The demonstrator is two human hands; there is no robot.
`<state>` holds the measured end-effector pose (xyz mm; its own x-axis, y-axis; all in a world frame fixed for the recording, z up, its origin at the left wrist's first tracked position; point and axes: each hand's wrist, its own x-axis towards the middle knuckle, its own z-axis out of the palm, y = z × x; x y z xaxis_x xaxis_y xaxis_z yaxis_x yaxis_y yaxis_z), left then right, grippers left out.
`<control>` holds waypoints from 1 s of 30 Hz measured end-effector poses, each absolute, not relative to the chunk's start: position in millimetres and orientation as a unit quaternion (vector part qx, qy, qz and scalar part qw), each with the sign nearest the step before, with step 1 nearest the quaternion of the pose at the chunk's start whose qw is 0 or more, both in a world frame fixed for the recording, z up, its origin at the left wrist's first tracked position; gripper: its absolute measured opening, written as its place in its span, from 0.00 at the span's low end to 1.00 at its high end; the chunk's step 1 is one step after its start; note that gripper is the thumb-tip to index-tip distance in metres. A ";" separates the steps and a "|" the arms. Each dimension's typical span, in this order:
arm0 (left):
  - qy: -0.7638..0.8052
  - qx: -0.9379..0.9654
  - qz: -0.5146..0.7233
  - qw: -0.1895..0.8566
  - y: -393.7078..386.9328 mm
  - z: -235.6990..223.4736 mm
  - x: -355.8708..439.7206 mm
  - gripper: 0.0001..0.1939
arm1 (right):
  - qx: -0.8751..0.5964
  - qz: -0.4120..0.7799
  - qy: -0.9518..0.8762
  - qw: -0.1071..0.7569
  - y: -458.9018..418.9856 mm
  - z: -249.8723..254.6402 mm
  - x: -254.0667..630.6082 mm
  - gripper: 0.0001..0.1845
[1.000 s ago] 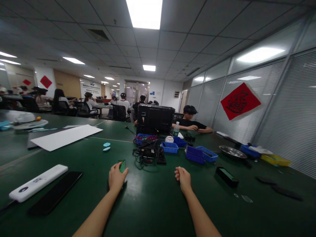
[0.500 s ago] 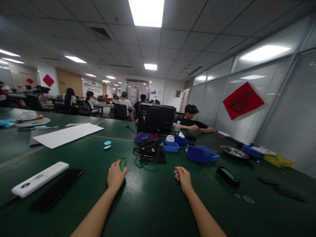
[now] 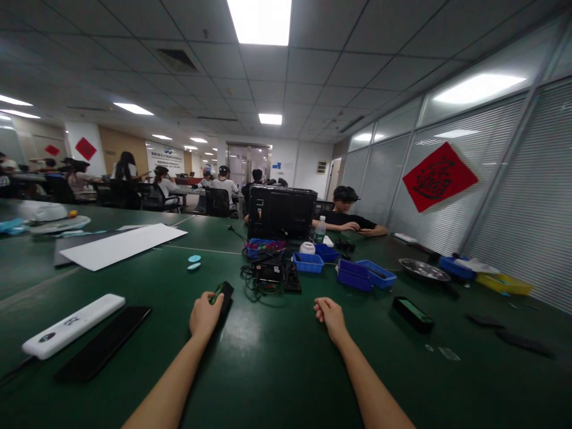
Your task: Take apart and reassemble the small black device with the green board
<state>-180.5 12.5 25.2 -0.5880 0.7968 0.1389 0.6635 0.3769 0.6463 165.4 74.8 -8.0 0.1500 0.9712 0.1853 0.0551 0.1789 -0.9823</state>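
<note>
My left hand (image 3: 206, 314) is wrapped around a dark case (image 3: 228, 293), thumb and fingers gripping its sides, with a green part (image 3: 218, 292) showing between them. The case lies ahead of me, left of centre; I can't tell whether it rests on the surface (image 3: 268, 375) or is slightly raised. My right hand (image 3: 329, 316) is loosely curled, well apart from it, and I can't tell whether anything sits inside the fingers.

I'd judge the handling as under way: the case is in my grip, but its green part is exposed, and whether that is seated or loose I can't make out. A similar case with green inside (image 3: 413, 314) lies to my right, out of my grasp, near some clear scraps (image 3: 448, 354).

Further left are a white device (image 3: 74, 326) and a black slab (image 3: 105, 344) beside it. Ahead, a cable tangle (image 3: 267, 280) sits before a black monitor (image 3: 282, 211), near a blue tray (image 3: 308, 263). A co-worker (image 3: 364, 226) sits beyond, close to blinds bearing a red diamond sign (image 3: 440, 177); others sit farther back.
</note>
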 end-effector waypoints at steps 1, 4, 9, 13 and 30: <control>0.823 0.445 0.337 0.107 13.1 26.2 -182.9 0.24 | -0.501 0.402 -0.517 0.566 74.6 -8.2 165.3 0.14; 0.829 0.448 0.322 0.092 12.3 30.5 -186.4 0.23 | -0.504 0.403 -0.523 0.558 74.0 -8.7 165.5 0.14; 0.842 0.437 0.309 0.061 7.3 35.8 -181.1 0.28 | -0.506 0.400 -0.531 0.550 72.0 -9.5 167.9 0.13; 0.832 0.477 0.284 -0.008 5.6 32.5 -176.9 0.34 | -0.509 0.399 -0.541 0.538 72.5 -10.8 169.2 0.12; 0.868 0.391 0.297 0.077 10.8 35.1 -223.1 0.26 | -0.520 0.399 -0.552 0.515 66.9 -4.8 167.9 0.10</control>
